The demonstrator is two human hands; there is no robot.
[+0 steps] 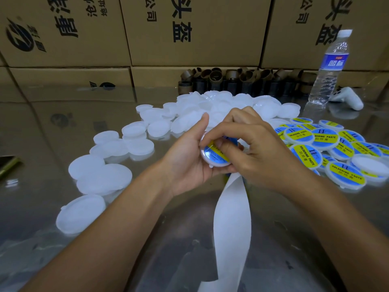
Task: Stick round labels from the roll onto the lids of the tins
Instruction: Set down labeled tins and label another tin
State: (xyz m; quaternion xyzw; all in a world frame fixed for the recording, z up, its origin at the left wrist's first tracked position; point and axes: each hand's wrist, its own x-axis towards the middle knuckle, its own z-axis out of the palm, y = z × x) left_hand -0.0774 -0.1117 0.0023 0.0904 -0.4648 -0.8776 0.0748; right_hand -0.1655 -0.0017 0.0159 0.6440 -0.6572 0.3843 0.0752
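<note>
My left hand grips a round white tin at the centre of the view, thumb along its far rim. A blue and yellow round label covers its lid. My right hand rests over the tin, its thumb and fingers pressing on the label. A white strip of backing paper hangs from under the hands toward me. The label roll itself is hidden behind the hands.
Plain white tins spread over the glossy table at left and behind the hands. Labelled tins pile at right. A water bottle, a white game controller, brown cardboard cores and stacked cartons stand behind.
</note>
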